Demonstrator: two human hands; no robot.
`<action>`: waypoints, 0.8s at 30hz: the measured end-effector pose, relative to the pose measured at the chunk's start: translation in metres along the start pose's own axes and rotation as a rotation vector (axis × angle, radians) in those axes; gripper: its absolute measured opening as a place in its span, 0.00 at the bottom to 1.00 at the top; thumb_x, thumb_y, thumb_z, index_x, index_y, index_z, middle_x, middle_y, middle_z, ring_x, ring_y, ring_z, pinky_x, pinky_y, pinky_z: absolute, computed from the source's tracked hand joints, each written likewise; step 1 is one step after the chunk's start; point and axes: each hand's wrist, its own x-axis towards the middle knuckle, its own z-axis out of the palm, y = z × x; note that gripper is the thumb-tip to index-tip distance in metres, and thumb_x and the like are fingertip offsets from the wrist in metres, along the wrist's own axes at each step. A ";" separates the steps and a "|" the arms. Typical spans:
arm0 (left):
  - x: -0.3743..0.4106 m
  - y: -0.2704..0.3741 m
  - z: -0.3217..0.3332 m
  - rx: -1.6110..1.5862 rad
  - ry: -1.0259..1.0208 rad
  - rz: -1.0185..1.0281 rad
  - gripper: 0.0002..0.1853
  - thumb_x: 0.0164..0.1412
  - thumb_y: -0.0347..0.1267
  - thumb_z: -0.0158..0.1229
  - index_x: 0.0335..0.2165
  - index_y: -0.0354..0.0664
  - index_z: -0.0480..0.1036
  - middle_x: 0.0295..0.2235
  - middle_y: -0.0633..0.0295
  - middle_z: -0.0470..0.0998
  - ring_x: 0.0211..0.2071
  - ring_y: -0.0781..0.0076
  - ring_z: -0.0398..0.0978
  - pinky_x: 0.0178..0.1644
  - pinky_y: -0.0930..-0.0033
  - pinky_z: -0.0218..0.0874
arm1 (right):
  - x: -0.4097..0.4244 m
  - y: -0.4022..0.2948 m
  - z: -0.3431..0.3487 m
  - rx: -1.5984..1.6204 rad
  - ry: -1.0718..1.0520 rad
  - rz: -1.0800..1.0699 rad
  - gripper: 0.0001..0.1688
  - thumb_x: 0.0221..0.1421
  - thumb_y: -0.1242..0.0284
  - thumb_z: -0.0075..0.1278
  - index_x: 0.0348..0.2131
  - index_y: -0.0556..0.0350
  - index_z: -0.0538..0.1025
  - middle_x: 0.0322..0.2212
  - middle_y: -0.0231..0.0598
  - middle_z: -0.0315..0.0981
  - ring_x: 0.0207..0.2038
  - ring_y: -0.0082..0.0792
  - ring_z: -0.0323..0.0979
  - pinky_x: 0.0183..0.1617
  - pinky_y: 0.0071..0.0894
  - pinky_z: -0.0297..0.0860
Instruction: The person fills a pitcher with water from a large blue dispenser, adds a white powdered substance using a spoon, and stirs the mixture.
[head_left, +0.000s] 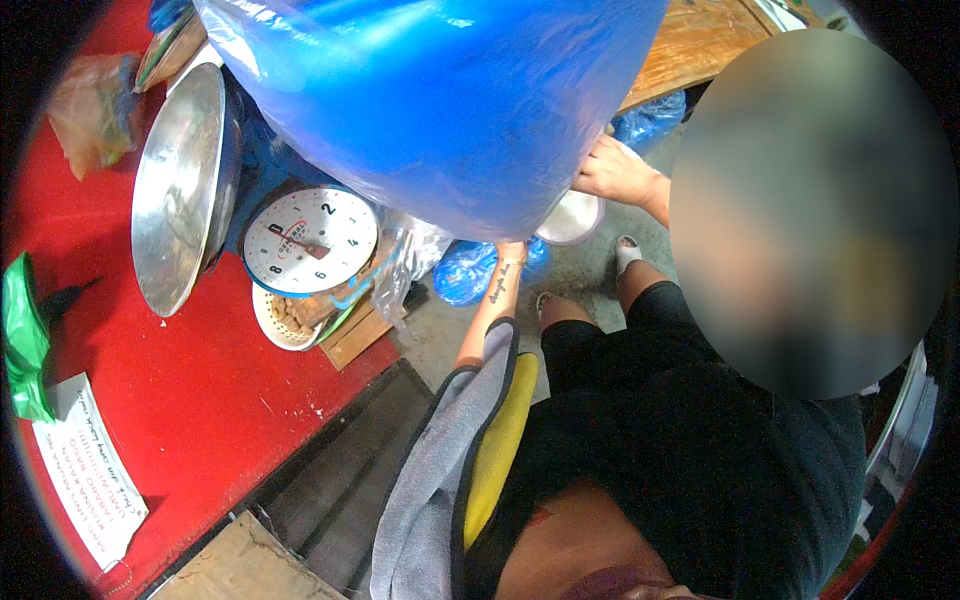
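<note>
A large, full blue plastic bag (450, 97) fills the upper middle of the head view. At its right edge my right hand (611, 172) has its fingers curled on the plastic. My left hand (512, 251) meets the bag's lower edge, its fingers mostly hidden by the bag. Partly behind the bag, close to my right hand, is a round white container (574, 217). Below the bag lie blue plastic bags (469, 274) on the floor. To the left stands a dial scale (311, 240) with a round metal pan (180, 191) tilted on edge in this view.
A red tabletop (225, 405) bears a green plastic bag (26, 337), a handwritten paper (90, 472) and a white perforated basket (277, 330) of brown items. A wooden table (697, 45) stands at upper right. A cardboard piece (240, 562) lies at lower left. A blurred oval hides the right side.
</note>
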 end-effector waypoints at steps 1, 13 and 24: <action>0.000 0.000 0.000 -0.002 0.000 0.000 0.25 0.51 0.32 0.54 0.48 0.39 0.58 0.44 0.61 0.64 0.44 0.69 0.62 0.49 0.66 0.56 | 0.000 -0.001 0.000 0.002 0.007 0.012 0.14 0.39 0.70 0.42 0.31 0.40 0.73 0.37 0.28 0.65 0.42 0.32 0.62 0.43 0.32 0.61; 0.001 0.001 -0.001 -0.005 -0.009 -0.005 0.24 0.51 0.32 0.54 0.47 0.39 0.59 0.43 0.61 0.65 0.43 0.70 0.63 0.47 0.67 0.57 | -0.003 -0.021 0.009 0.009 0.115 0.297 0.11 0.37 0.69 0.47 0.27 0.49 0.72 0.29 0.33 0.66 0.33 0.33 0.64 0.39 0.31 0.60; 0.002 0.003 -0.005 -0.022 -0.013 -0.009 0.23 0.51 0.32 0.54 0.46 0.39 0.60 0.42 0.62 0.66 0.41 0.70 0.64 0.46 0.67 0.58 | 0.039 -0.043 0.001 0.523 -0.352 1.353 0.23 0.44 0.58 0.43 0.30 0.61 0.73 0.30 0.58 0.70 0.36 0.50 0.70 0.39 0.44 0.65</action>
